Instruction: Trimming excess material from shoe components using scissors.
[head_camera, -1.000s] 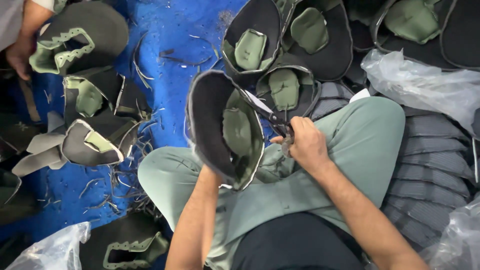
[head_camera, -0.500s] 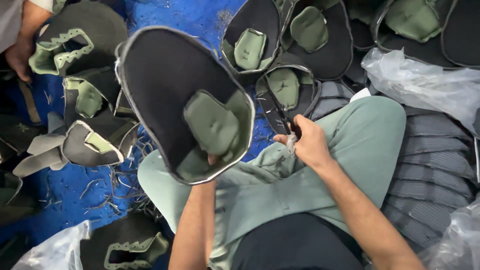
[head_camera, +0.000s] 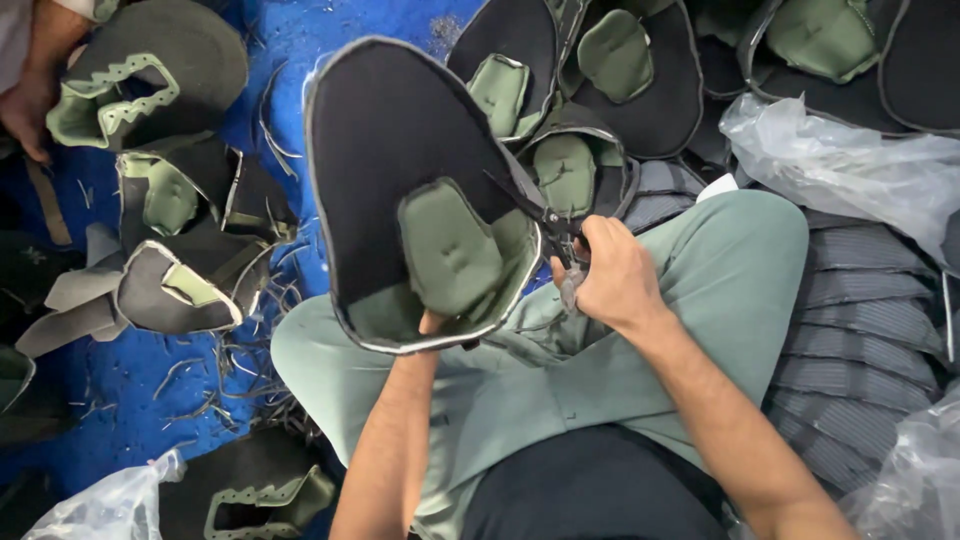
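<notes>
A black shoe upper (head_camera: 400, 150) with an olive green padded tongue (head_camera: 448, 248) is held up flat above my lap. My left hand (head_camera: 432, 325) grips it from underneath, mostly hidden behind the piece. My right hand (head_camera: 610, 275) holds small dark scissors (head_camera: 545, 222), whose blades touch the upper's right edge next to the tongue. I sit cross-legged in pale green trousers (head_camera: 640, 350).
Several more black and green uppers lie in piles at the top (head_camera: 620, 70) and on the left (head_camera: 180, 250) on a blue floor sheet (head_camera: 130, 400) strewn with trimmings. Clear plastic bags (head_camera: 840, 170) and grey ribbed pieces (head_camera: 870, 340) lie right. Another person's hand (head_camera: 30, 100) rests top left.
My left hand has turned the upper from edge-on to flat and raised it. The scissors in my right hand have moved up against its right edge.
</notes>
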